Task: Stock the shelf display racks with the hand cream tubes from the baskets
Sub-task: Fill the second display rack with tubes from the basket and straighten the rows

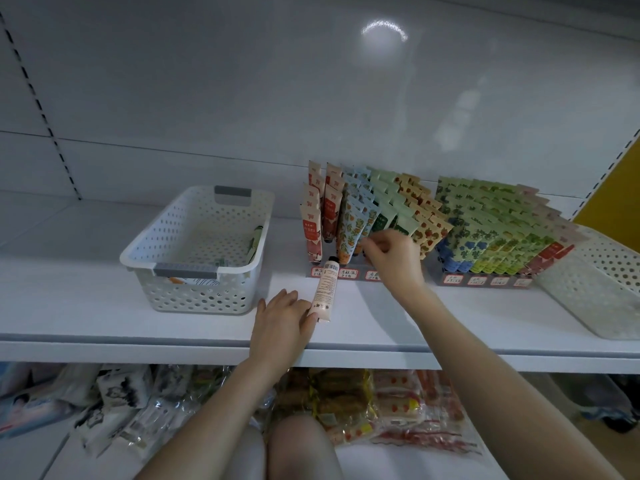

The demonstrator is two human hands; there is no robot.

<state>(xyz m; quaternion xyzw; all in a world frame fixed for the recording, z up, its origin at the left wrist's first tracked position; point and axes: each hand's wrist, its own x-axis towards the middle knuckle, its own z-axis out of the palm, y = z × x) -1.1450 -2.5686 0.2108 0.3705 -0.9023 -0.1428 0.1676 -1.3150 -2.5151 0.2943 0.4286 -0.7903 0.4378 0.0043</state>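
Bare knees (301, 448) sit at bottom centre. Above them the left hand (282, 323) lies palm-down on the shelf (104, 306), fingers nearly straight, touching the crimped end of a pink tube (325, 292). The right hand (391, 258) reaches to mid-frame, fingers curled among the front tubes of the left rack (349, 273); whether it grips one is unclear.

The white shelf (104, 327) carries four items, from left to right:
- a white perforated basket (194, 296) with grey handles
- a display rack (346, 273) of upright tubes
- a second display rack (485, 280), near the first
- a second white basket (595, 296), just beside that rack

A pink tube (325, 292) lies flat on the shelf, cap end at the first rack's front.
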